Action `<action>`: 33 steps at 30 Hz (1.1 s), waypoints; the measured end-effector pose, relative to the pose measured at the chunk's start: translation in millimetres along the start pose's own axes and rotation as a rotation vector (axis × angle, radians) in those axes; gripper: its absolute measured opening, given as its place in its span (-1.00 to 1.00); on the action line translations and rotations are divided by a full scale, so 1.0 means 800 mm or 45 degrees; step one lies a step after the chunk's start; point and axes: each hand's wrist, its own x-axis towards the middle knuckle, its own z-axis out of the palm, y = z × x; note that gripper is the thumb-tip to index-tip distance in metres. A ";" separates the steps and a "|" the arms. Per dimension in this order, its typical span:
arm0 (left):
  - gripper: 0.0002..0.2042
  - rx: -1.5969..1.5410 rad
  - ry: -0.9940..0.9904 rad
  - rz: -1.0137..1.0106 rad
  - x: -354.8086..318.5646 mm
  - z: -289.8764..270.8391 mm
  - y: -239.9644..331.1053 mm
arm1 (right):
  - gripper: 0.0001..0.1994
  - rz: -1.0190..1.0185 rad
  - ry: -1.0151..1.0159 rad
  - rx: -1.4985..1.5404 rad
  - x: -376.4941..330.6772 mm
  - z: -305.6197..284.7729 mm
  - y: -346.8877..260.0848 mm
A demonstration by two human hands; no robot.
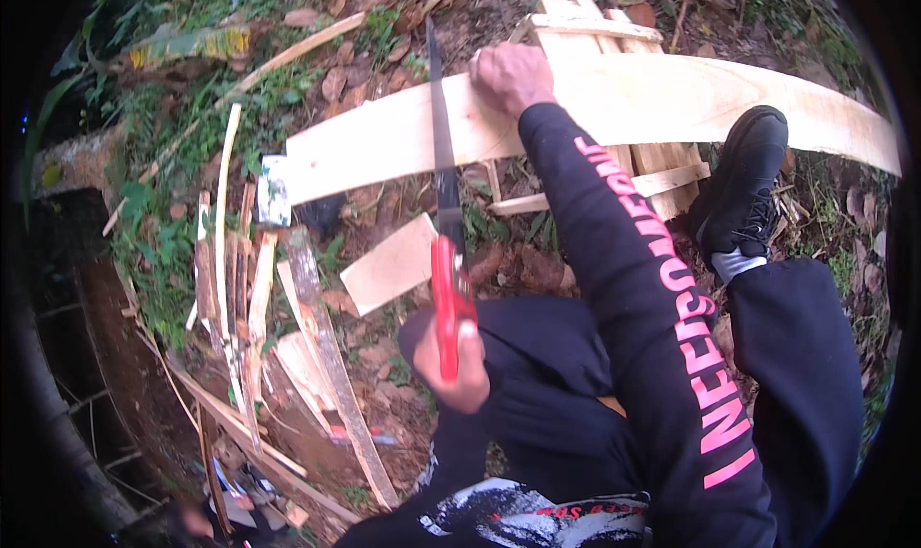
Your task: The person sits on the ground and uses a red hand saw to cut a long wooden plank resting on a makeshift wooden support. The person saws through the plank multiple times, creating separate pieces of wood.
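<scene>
My left hand (458, 373) is closed around the red handle of a handsaw (448, 198). Its dark blade points away from me and crosses a long pale wooden plank (374, 150) near the left end. On the plank, just right of the blade, my right hand (513, 76) bears down with curled fingers at the far edge; its fingertips are hidden. My right foot, in a black shoe (753, 169), rests its toe on the plank farther right. Beneath the plank's middle lies a stack of pale boards (662, 179).
A short board offcut (389, 265) lies left of the saw handle. Several thin strips and bark-edged slats (326, 356) litter the ground at left. A white and blue packet (273, 191) sits by the plank's left end. Part of another person (197, 519) shows at lower left.
</scene>
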 end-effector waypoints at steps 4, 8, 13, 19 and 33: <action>-0.81 -0.146 0.109 -0.002 0.056 0.024 0.022 | -0.65 0.008 -0.034 -0.010 0.018 -0.005 -0.016; -0.79 -0.287 0.027 -0.154 0.175 0.055 0.024 | -0.66 -0.095 0.106 -0.045 0.005 -0.001 -0.034; -0.67 0.013 -0.018 0.051 0.004 0.007 0.003 | -0.63 -0.002 0.022 0.007 0.014 -0.004 -0.012; -0.90 -0.292 0.158 -0.051 0.123 0.062 0.003 | -0.62 -0.048 0.039 0.027 0.020 0.005 -0.019; -0.91 -0.153 0.063 0.031 0.126 0.047 -0.022 | -0.64 -0.072 0.075 -0.022 0.013 0.011 -0.026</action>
